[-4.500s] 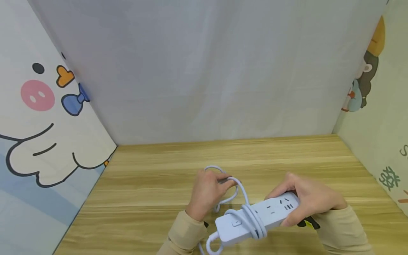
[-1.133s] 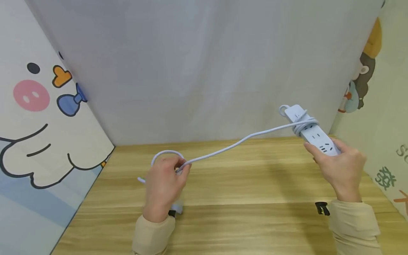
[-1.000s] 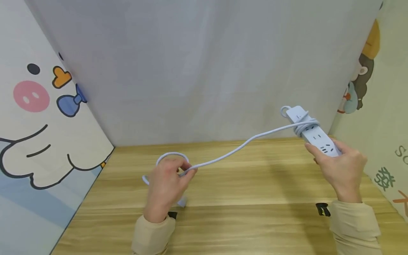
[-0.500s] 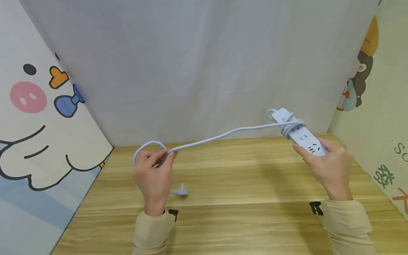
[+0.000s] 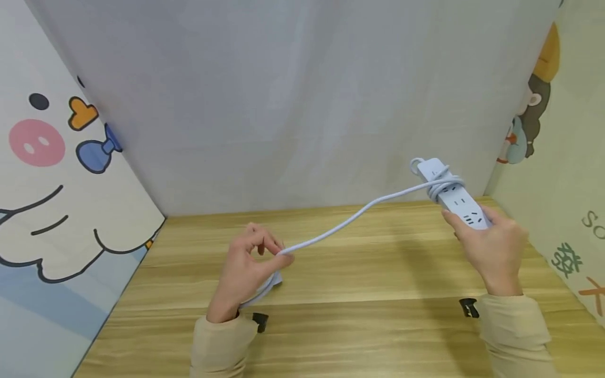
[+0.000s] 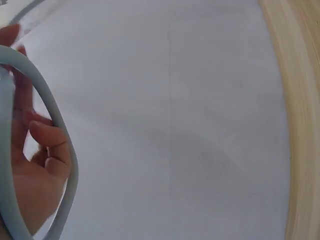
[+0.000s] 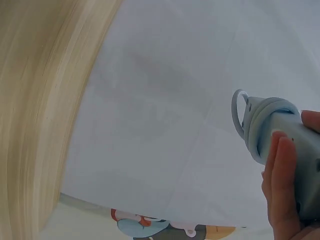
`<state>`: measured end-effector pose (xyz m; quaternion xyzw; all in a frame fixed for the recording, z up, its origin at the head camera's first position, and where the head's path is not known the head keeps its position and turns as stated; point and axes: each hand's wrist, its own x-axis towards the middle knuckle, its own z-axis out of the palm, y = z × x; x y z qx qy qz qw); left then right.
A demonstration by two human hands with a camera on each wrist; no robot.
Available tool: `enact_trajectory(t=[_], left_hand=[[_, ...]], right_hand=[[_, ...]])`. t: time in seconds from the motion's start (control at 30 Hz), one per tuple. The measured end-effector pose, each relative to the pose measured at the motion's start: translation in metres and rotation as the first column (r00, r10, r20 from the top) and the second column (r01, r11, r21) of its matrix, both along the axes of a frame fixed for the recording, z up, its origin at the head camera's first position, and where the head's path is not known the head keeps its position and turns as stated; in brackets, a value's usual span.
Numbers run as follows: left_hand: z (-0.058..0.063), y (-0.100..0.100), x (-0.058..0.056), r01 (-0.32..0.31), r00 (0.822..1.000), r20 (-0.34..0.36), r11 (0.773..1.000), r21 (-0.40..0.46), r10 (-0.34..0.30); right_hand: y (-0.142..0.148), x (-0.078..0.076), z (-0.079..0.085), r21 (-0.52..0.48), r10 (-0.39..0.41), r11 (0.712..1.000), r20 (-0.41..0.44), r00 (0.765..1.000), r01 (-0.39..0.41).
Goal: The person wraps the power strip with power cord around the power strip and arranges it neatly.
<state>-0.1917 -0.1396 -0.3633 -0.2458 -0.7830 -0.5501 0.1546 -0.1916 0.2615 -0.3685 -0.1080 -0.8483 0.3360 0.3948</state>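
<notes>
Right hand grips the power strip, cord wrapped round it beyond that hand; left hand pinches the cord!

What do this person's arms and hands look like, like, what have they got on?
The left hand and right hand are bare. The left sleeve and right sleeve are long, beige and plain, with soft creases. Beside each wrist shows a small black piece, too little visible to identify.
</notes>
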Motion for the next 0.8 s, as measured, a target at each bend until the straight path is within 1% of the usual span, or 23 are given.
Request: enact_trajectory(t=[0.03,0.07,0.1,0.13,0.17,0.2,0.23,0.27,0.3,0.37,0.43,0.47,0.5,0.53,0.57,0.6,0.67,0.7,0.73,0.77,0.8], left_hand=[[0.001,-0.001,0.001,0.080,0.996,0.031,0.995,0.055,-0.081],[0.002,-0.003,0.002,0.151,0.987,0.047,0.984,0.098,-0.156],[0.002,-0.004,0.003,0.220,0.972,0.058,0.968,0.123,-0.228],[0.002,-0.006,0.003,0.293,0.951,0.057,0.945,0.143,-0.304],[0.001,-0.007,0.003,0.351,0.930,0.060,0.925,0.147,-0.363],[0.001,-0.009,0.003,0.399,0.909,0.066,0.907,0.136,-0.411],[0.000,-0.010,0.003,0.451,0.884,0.075,0.885,0.116,-0.461],[-0.001,-0.011,0.003,0.501,0.854,0.108,0.861,0.094,-0.509],[-0.001,-0.011,0.003,0.554,0.815,0.151,0.829,0.078,-0.559],[-0.001,-0.010,0.004,0.640,0.733,0.250,0.766,0.062,-0.632],[-0.002,-0.009,0.003,0.712,0.646,0.351,0.701,0.041,-0.678],[-0.003,-0.008,0.003,0.736,0.615,0.400,0.677,0.020,-0.680],[-0.004,-0.007,0.002,0.756,0.593,0.426,0.655,-0.001,-0.683],[-0.005,-0.007,0.000,0.761,0.594,0.447,0.648,-0.041,-0.669],[-0.007,-0.006,-0.002,0.753,0.608,0.471,0.652,-0.088,-0.639],[-0.009,-0.005,-0.004,0.739,0.624,0.497,0.661,-0.128,-0.602],[-0.015,-0.003,-0.008,0.696,0.661,0.548,0.691,-0.194,-0.513],[-0.018,-0.003,-0.011,0.673,0.674,0.573,0.708,-0.215,-0.466],[-0.021,-0.002,-0.012,0.651,0.683,0.597,0.722,-0.235,-0.421],[-0.024,-0.002,-0.014,0.631,0.688,0.618,0.734,-0.250,-0.380],[-0.027,-0.001,-0.015,0.616,0.693,0.631,0.741,-0.266,-0.349]], right_hand=[[0.001,-0.001,0.000,0.011,0.010,1.000,0.008,1.000,-0.010],[0.000,-0.001,0.000,0.021,0.020,1.000,0.018,1.000,-0.020],[0.000,-0.002,-0.001,0.025,0.031,0.999,0.028,0.999,-0.032],[-0.001,-0.003,-0.002,0.027,0.040,0.999,0.039,0.998,-0.041],[-0.002,-0.003,-0.002,0.024,0.049,0.998,0.050,0.998,-0.050],[-0.002,-0.004,-0.003,0.016,0.057,0.998,0.059,0.997,-0.058],[-0.003,-0.004,-0.004,0.002,0.065,0.998,0.064,0.996,-0.065],[-0.003,-0.004,-0.005,-0.021,0.075,0.997,0.070,0.995,-0.074],[-0.003,-0.005,-0.006,-0.047,0.085,0.996,0.074,0.994,-0.081],[-0.002,-0.005,-0.006,-0.086,0.101,0.992,0.065,0.993,-0.095],[-0.001,-0.005,-0.005,-0.132,0.107,0.986,0.049,0.993,-0.100],[0.000,-0.005,-0.004,-0.157,0.108,0.982,0.043,0.993,-0.100],[0.001,-0.004,-0.003,-0.187,0.106,0.978,0.041,0.994,-0.097],[0.001,-0.003,-0.002,-0.222,0.108,0.970,0.034,0.994,-0.098],[0.002,-0.002,0.000,-0.267,0.111,0.959,0.029,0.993,-0.099],[0.002,-0.002,0.002,-0.301,0.113,0.948,0.018,0.993,-0.103],[0.002,0.000,0.006,-0.379,0.130,0.917,-0.017,0.991,-0.127],[0.001,0.001,0.008,-0.414,0.143,0.898,-0.039,0.989,-0.146],[0.001,0.002,0.010,-0.455,0.161,0.874,-0.063,0.985,-0.171],[0.000,0.003,0.011,-0.501,0.184,0.840,-0.096,0.978,-0.207],[-0.001,0.003,0.012,-0.546,0.210,0.800,-0.134,0.968,-0.249]])
